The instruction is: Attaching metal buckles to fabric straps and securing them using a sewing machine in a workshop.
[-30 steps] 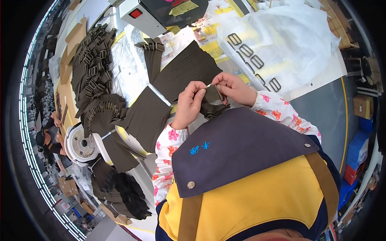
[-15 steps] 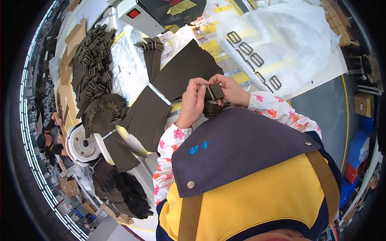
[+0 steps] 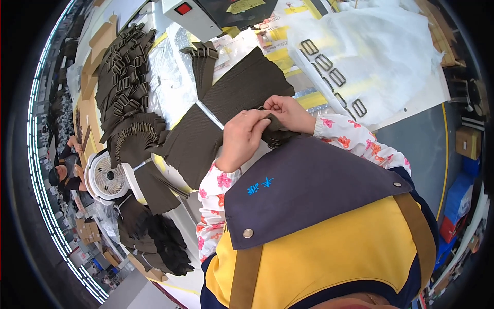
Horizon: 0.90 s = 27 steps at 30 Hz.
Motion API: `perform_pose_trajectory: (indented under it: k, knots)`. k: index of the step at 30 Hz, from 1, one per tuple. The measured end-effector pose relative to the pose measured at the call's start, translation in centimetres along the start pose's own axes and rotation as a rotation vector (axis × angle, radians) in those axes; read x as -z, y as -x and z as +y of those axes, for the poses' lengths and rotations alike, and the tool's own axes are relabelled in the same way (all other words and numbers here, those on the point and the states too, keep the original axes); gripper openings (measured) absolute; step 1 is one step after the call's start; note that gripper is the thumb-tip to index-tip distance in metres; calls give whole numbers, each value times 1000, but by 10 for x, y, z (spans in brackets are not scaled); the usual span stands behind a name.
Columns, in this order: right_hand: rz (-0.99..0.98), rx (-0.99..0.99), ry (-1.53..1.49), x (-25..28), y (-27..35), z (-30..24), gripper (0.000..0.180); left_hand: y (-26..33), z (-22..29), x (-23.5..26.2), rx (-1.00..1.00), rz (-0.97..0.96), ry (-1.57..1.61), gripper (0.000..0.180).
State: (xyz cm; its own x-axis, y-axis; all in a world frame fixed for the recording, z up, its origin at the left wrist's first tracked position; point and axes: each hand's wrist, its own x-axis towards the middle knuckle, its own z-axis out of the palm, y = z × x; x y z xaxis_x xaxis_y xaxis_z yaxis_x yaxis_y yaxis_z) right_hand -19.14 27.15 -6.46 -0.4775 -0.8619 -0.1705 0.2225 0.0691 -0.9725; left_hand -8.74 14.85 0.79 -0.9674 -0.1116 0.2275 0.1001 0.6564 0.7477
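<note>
Hands pinching webbing strap, lowered since a second ago.
I see left hand (image 3: 242, 138) and right hand (image 3: 288, 113) both grasping the dark strap piece (image 3: 275, 129), now nearer the apron (image 3: 309, 180).

Matt dark woven strap piece (image 3: 278, 131), dull metal buckles (image 3: 334, 77) on crinkled white plastic sheet (image 3: 396, 56).

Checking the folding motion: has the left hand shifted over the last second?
Yes. The left hand has dropped slightly toward the navy apron bib, away from the black strap stack.
</note>
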Motion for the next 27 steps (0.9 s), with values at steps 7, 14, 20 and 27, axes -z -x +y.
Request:
perform_pose_trajectory:
  k: [7, 14, 20, 27]
  knots:
    - [-35, -182, -186, -9, 1, 2, 10, 8, -17, 8, 133, -55, -286, 9]
    - [-132, -60, -91, -1, 17, -5, 8, 4, -16, 9, 304, -192, 1, 14]
    - [71, -66, -142, 10, 34, -6, 9, -8, -15, -1, 92, -161, 122, 29]
    - [463, 256, 645, 71, 91, -31, 15, -7, -1, -25, -262, -245, -388, 19]
